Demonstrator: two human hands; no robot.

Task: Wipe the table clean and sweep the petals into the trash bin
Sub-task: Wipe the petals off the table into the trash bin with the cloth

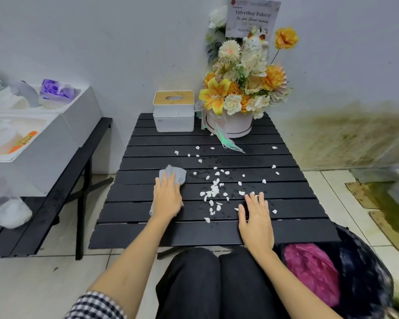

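Many petals (213, 192): small white scraps, irregular and crumpled, strewn over the middle of the table; the thickest cluster lies between the two hands, with looser ones trailing far and to the right.
Spread: the scatter runs near to far along the table's length.
Table (293, 233): black, made of long slats running left to right, matte, with small wet drops showing among the petals.
Cloth (174, 174): grey, soft and crumpled, lying left of the petals; its long axis runs near to far, the bunched far end showing past the fingertips.
Left hand (167, 198): flat on the cloth, fingers straight and pointing far, pressing it to the slats.
Right hand (256, 218): flat on the table at the near right edge of the cluster, fingers straight and slightly spread, holding nothing; fingertips touch a few petals.
Trash bin (364, 261): near right, below the table edge, round, lined with a dark bag; a pink plastic bag (311, 270) lies inside.
Far end: a white tissue box (173, 122) with a wooden lid, and just right of it a round white box of yellow, orange and cream flowers (242, 88).
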